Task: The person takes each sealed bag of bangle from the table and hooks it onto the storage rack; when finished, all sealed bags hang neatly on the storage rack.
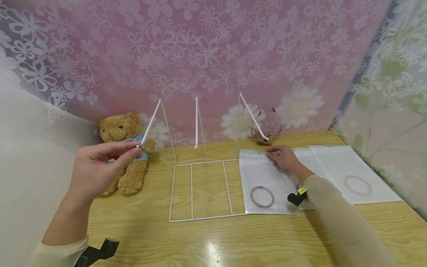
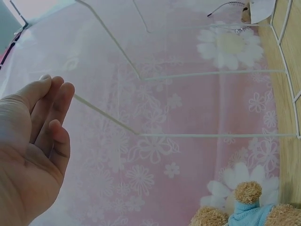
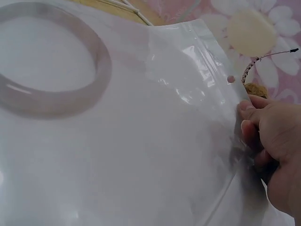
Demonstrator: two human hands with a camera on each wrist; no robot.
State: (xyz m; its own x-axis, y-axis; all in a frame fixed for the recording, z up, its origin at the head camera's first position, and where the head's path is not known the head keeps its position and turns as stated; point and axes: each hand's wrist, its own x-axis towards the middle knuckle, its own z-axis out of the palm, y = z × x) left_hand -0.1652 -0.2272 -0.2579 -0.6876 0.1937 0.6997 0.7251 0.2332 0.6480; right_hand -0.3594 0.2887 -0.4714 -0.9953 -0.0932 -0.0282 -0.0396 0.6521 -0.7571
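Note:
A white wire display rack (image 1: 196,122) with three slanted hanging arms stands on the table. The thumb and fingertips of my left hand (image 1: 100,167) pinch the tip of its left arm, seen from the side in the left wrist view. My right hand (image 1: 285,158) grips the upper right edge of a see-through zip bag (image 1: 260,172), below the tip of the rack's right arm. Inside that bag lies a greyish-mauve bangle (image 3: 101,70). A small hole shows near the bag's top in the right wrist view. The bag covers the right part of the rack's base.
More white-backed bags (image 1: 330,163) lie at the right, one with a pale pink bangle (image 1: 347,181). A teddy bear (image 1: 130,181) in blue sits behind my left hand. Behind the right arm of the rack is a headband (image 1: 280,126) with a brown plush piece. A flowered curtain hangs behind.

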